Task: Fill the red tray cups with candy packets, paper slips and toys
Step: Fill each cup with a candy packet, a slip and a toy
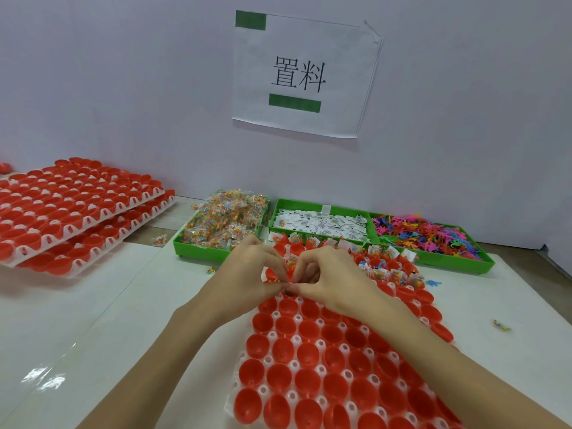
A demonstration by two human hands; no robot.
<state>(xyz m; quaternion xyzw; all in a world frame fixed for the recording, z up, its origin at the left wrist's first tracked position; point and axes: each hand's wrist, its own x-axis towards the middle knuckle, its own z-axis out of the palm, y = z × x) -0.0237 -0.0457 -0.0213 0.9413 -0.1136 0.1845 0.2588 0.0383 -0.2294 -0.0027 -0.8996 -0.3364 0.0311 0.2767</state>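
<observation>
I am holding both hands together over the far-middle part of the red tray (312,363), which is lying on the white table (93,320) directly in front of me. My left hand (247,277) and my right hand (328,280) are meeting fingertip to fingertip above one cup, and together they are pinching a small item; it is too hidden by my fingers to identify, though a sliver of orange is showing at the left fingertips. The near rows of cups are sitting empty, while the far rows, beyond my hands and to their right, are already carrying packets and paper slips. Behind the tray, three green bins are standing side by side against the wall: the left bin (198,252) is holding the candy packets (226,218), the middle bin (315,209) is holding the paper slips (322,226), and the right bin (458,264) is holding the coloured toys (424,233). To my left, a stack of spare red trays (71,205) is resting on the table, well apart from the working tray. A few loose pieces are lying on the table: one packet (159,240) near the left bin, a blue toy (433,283) just right of the tray, and one small piece (501,326) further right. A paper sign (305,75) is hanging on the wall above the bins.
</observation>
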